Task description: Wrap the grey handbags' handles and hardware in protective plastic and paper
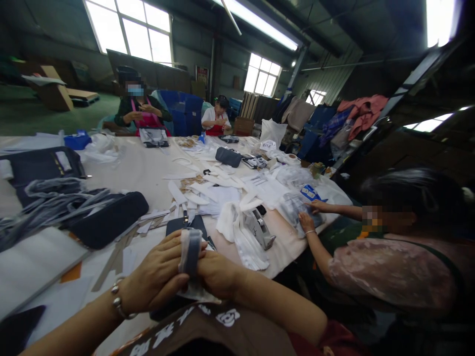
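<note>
A dark strap [192, 253] with whitish, see-through wrapping around it stands between my two hands at the table's near edge. My left hand [158, 272] is closed on its left side, thumb and fingers against the wrapping. On the other side my right hand [218, 273] is closed round the lower part of the wrapped strap, and most of its fingertips are hidden. Behind them lies a dark bag piece [172, 225] with a metal clasp. Loose white wrapping [204, 291] hangs below my hands, over my brown apron [193, 329].
Dark bags [111, 220] and wrapped straps lie at the left. White paper strips [204, 190] cover the middle, with a tape dispenser [261, 230] to the right. A co-worker's hands [308, 220] press on a plastic-wrapped item at the right; two more people sit across the table.
</note>
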The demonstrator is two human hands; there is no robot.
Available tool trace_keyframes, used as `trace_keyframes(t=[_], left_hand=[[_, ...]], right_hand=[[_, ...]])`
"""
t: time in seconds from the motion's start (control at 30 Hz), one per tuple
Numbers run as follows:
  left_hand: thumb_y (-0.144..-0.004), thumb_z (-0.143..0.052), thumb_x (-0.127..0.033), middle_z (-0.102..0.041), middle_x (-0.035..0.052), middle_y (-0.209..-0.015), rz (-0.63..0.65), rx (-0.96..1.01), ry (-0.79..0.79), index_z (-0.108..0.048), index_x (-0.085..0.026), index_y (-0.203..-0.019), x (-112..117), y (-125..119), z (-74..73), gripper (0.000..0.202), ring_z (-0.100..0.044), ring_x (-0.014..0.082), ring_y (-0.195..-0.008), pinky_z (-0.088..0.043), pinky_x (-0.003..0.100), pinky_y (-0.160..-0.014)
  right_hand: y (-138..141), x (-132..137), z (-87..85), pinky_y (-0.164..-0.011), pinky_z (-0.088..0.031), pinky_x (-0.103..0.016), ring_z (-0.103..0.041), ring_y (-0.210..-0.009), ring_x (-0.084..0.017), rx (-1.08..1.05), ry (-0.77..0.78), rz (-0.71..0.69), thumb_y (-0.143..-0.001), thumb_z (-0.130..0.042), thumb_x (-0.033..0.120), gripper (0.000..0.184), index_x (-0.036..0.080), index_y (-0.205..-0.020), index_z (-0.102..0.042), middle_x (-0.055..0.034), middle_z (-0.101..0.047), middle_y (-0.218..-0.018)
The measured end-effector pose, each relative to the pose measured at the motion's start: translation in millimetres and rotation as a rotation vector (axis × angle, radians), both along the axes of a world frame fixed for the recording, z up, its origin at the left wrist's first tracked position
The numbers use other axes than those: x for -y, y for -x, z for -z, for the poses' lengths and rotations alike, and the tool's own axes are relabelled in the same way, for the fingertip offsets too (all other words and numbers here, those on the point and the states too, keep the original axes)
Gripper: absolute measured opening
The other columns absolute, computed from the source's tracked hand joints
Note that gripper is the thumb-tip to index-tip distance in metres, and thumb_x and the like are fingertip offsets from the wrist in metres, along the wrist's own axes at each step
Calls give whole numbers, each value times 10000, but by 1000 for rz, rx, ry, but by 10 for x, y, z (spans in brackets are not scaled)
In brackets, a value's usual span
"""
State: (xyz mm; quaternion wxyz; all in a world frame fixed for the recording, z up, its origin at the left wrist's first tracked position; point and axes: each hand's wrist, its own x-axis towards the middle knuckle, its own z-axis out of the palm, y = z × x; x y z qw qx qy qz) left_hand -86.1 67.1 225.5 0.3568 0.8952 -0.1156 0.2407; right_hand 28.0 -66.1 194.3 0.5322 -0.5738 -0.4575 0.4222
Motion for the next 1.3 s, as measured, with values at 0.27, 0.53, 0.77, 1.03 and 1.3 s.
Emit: trace_keyframes(t=[0.27, 0.53, 0.77, 1.03, 1.3], left_hand=[[-781, -702, -237, -741, 48, -928, -161, 106, -180, -776, -325, -909, -195, 18, 376, 172, -616, 276, -1028, -244, 435, -1130], [-851, -597, -69, -608, 10, -718, -211, 278, -168, -697, -219, -935, -12, 30, 266, 199, -531, 147, -656, -410, 284, -649], [-832, -583, -19, -711, 30, -769, -211, 530, -586, -632, -194, -816, -192, -13, 427, 183, -652, 208, -838, -437, 350, -764], [-844, -571, -42, -751, -13, -897, -297, 482, -587, -673, -269, -853, -221, -27, 611, 249, -661, 212, -1020, -411, 370, -921], [-879, -599, -246, -659, 86, -1222, -324, 35, 295, -689, -224, -1036, -32, -74, 564, 182, -628, 273, -1104, -519, 375, -920]], right_hand=[[84, -184, 79, -521, -427, -219, -481, -566, -111, -705, 85, 166, -764, -513, 160, 26, 183, -754, -513, 4, -511, -678], [-16, -237, -44, -516, -391, -197, -451, -561, -97, -835, 54, 186, -705, -659, 270, 157, 164, -734, -546, 24, -512, -627], [54, -236, -38, -580, -435, -220, -485, -627, -118, -1023, 13, 141, -639, -708, 262, 185, 152, -728, -589, -4, -554, -662], [30, -230, 58, -618, -443, -245, -516, -643, -135, -986, -39, 135, -663, -637, 263, 151, 136, -740, -614, -16, -559, -660], [-86, -201, 205, -618, -499, -261, -563, -625, -135, -718, -51, 203, -698, -687, 307, 176, 153, -761, -631, -13, -610, -723]])
